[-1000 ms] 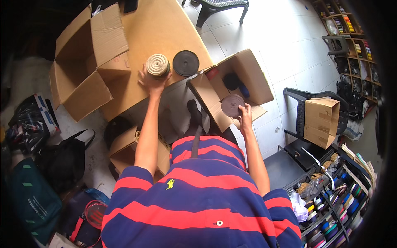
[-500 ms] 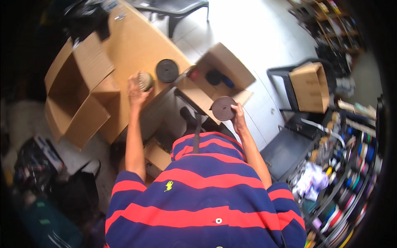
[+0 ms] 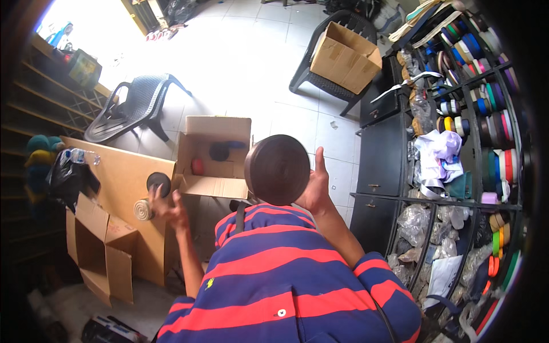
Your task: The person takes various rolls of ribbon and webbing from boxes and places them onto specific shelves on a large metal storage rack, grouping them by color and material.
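My right hand [image 3: 315, 187] grips a dark brown roll of flat strap [image 3: 280, 170] by its edge, thumb up, its coiled face turned upward and close to the camera. Over the wooden table [image 3: 128, 166], my left hand [image 3: 174, 212] is open with fingers apart, slightly blurred. Its fingertips reach the edge of a black strap roll [image 3: 158, 182]; whether they touch it I cannot tell. Beside that hand lies a beige strap roll [image 3: 143, 210]. An open cardboard box [image 3: 213, 186] beyond my hands contains a red roll [image 3: 197, 166], a black roll [image 3: 219, 151] and something blue.
Another open cardboard box [image 3: 94, 248] stands at the table's near left, by a black plastic bag [image 3: 68, 177]. A dark chair [image 3: 134, 108] is behind the table. A second chair [image 3: 329, 88] bears a cardboard box [image 3: 346, 60]. Shelves with colourful strap rolls [image 3: 492, 126] line the right.
The view has swung rightward. My right hand has lifted the brown roll nearer to the camera. My left hand has come off the beige roll and moved toward the black one.
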A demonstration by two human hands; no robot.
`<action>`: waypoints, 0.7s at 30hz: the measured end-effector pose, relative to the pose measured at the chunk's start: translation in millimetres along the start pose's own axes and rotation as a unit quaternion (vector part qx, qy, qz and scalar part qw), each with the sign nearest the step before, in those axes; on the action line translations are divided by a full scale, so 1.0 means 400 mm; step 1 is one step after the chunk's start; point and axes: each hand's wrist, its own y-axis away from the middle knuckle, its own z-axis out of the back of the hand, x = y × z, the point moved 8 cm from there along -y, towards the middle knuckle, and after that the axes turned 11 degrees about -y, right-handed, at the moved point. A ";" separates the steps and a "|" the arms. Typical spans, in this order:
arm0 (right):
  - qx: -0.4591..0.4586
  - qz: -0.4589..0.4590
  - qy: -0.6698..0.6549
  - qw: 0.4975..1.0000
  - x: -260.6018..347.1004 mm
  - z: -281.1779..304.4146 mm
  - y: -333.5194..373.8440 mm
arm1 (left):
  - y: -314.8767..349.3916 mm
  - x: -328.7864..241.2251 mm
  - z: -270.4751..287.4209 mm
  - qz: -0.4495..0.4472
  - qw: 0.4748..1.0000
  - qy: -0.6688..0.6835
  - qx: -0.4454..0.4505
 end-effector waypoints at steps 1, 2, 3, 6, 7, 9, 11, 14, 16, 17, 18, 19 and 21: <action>0.020 -0.025 -0.033 0.999 -0.010 -0.005 0.008 | 0.004 -0.064 -0.008 -0.014 1.000 0.019 0.020; 0.012 -0.024 -0.061 0.998 -0.025 -0.023 0.021 | -0.004 -0.162 -0.016 -0.013 0.998 0.019 0.055; 0.101 -0.064 -0.058 0.991 -0.038 -0.048 0.041 | 0.006 -0.220 -0.026 -0.004 0.997 0.039 0.072; 0.123 -0.064 -0.034 0.990 -0.023 -0.020 0.103 | 0.058 -0.266 -0.102 -0.059 0.989 0.054 0.128; 0.090 -0.033 0.008 0.995 -0.009 0.018 0.118 | 0.064 -0.268 -0.110 -0.064 0.989 0.033 0.128; 0.046 -0.045 -0.008 0.998 -0.009 0.076 0.135 | 0.061 -0.192 -0.108 -0.054 0.991 -0.034 0.118; 0.023 -0.072 0.016 0.997 -0.015 0.111 0.136 | 0.035 -0.086 -0.090 -0.011 0.987 -0.122 0.102; 0.004 -0.113 0.066 0.991 -0.035 0.148 0.113 | 0.010 0.180 -0.079 0.123 0.930 -0.305 0.162; -0.020 -0.138 0.067 0.988 -0.050 0.165 0.088 | -0.013 0.326 -0.085 0.166 0.896 -0.343 0.227; -0.030 -0.141 0.067 0.987 -0.061 0.174 0.070 | -0.025 0.385 -0.092 0.185 0.877 -0.359 0.260; -0.041 -0.145 0.066 0.986 -0.077 0.181 0.052 | -0.033 0.436 -0.107 0.192 0.867 -0.348 0.299; -0.051 -0.146 0.067 0.986 -0.089 0.187 0.029 | -0.053 0.460 -0.126 0.197 0.858 -0.333 0.337; -0.065 -0.166 0.064 0.982 -0.139 0.194 -0.007 | -0.069 0.482 -0.161 0.165 0.831 -0.364 0.388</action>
